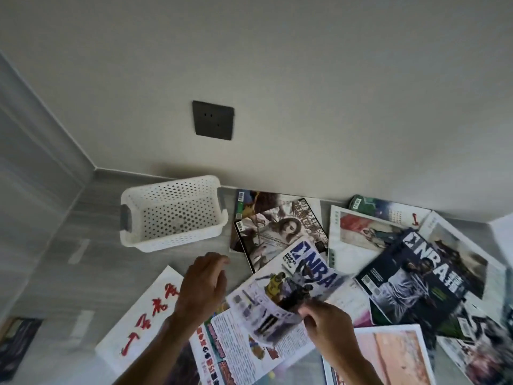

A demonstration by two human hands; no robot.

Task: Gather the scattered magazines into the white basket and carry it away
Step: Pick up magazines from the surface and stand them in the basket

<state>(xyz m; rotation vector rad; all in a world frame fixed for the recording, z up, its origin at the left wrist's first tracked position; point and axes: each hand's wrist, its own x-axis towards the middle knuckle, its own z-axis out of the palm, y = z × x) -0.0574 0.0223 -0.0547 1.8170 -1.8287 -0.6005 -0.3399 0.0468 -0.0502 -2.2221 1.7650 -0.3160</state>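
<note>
A white perforated basket (172, 212) with grey handles stands empty on the grey floor against the wall, left of the magazines. Several magazines lie scattered and overlapping on the floor. My right hand (327, 326) grips the lower edge of a white NBA magazine (291, 284), which is lifted and bent. My left hand (202, 287) hovers just left of that magazine, fingers loosely curled, holding nothing, below the basket. A dark NBA magazine (416, 279) lies to the right.
A white sheet with red brush characters (144, 309) lies on the floor at the left. A dark socket plate (213, 120) sits on the wall above the basket. Another dark item (16, 345) lies at the far left edge. The wall corner is at the left.
</note>
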